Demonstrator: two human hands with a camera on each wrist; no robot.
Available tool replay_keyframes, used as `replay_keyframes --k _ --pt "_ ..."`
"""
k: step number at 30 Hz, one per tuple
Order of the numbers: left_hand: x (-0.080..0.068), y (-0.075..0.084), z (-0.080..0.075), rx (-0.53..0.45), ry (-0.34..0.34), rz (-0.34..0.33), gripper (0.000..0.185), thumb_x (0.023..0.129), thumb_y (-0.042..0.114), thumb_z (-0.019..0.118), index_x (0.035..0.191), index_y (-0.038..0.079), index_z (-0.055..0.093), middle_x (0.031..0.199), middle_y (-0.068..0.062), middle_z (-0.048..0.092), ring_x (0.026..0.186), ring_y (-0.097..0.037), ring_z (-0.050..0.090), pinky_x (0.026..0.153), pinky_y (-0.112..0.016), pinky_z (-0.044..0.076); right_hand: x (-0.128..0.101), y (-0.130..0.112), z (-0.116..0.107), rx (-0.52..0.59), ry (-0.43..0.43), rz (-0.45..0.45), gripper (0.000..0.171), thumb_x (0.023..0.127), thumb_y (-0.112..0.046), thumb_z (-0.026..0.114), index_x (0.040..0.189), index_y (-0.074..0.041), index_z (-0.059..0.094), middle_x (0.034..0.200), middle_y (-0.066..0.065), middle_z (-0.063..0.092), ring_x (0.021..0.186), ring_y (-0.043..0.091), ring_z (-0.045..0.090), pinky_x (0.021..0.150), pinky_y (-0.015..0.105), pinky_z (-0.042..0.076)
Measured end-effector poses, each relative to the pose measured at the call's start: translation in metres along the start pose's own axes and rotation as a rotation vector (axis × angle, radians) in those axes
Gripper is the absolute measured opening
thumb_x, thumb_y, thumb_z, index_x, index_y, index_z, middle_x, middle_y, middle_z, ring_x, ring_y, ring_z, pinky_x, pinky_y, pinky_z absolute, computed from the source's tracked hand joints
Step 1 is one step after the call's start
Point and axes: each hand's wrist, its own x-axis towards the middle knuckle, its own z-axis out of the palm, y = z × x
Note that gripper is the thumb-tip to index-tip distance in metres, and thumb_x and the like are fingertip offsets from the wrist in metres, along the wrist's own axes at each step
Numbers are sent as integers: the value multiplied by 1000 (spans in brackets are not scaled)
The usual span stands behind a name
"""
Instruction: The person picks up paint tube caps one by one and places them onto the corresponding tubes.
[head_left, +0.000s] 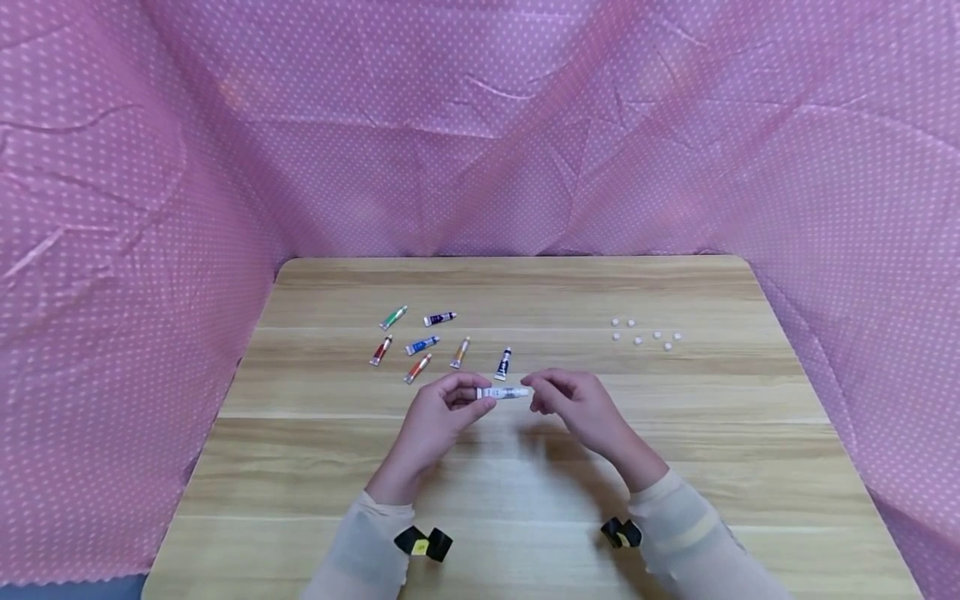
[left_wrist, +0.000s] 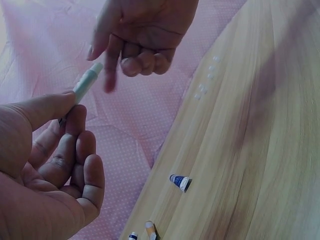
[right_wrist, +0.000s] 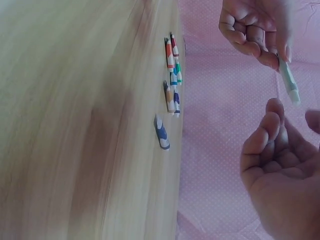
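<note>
Between thumb and fingers, my left hand (head_left: 446,408) pinches a pale paint tube (head_left: 502,392) by its flat crimped end. The tube's narrow end points at my right hand (head_left: 577,404). That hand hovers just beside the tip; in the left wrist view its thumb and index finger stand apart, with the other fingers loosely bent and nothing in them. A gap shows between the right fingers and the pale tube (right_wrist: 289,82) in the right wrist view. Just beyond the held tube, a dark blue paint tube (head_left: 503,364) lies on the table.
More paint tubes lie left of centre, among them a green one (head_left: 393,317), a purple one (head_left: 439,318), a blue one (head_left: 422,345) and an ochre one (head_left: 461,352). Several small white cap-like pieces (head_left: 637,340) are scattered at the right. Pink dotted cloth (head_left: 480,167) surrounds the wooden table (head_left: 300,467).
</note>
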Motion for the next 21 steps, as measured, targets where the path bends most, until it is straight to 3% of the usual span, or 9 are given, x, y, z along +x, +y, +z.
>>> replay_keyframes --k 3,8,13,21 --pt "1 1 -1 13 -1 -7 22 97 26 84 118 25 78 113 -1 78 103 -20 71 88 -31 58 0 2 2 5 41 -82 23 103 -11 75 124 -4 75 95 11 77 86 10 70 79 23 59" --pt "3 3 -3 20 -5 8 21 97 24 84 118 24 78 114 -1 78 104 -19 71 89 -32 59 0 1 6 -34 121 -157 14 96 -5 81 110 -6 78 98 7 80 89 6 71 85 26 62" --pt "5 3 -4 22 -10 4 22 97 26 84 117 25 78 114 -1 77 104 -19 70 90 -31 59 1 -1 8 -51 113 -126 5 101 -9 76 106 -8 78 97 7 82 89 13 73 81 25 61" --pt "7 3 -6 17 -8 -9 24 95 27 85 119 24 79 114 -1 78 104 -19 70 91 -31 59 5 0 11 -65 76 -97 15 109 -18 66 101 -9 76 90 5 78 83 13 69 71 24 54"
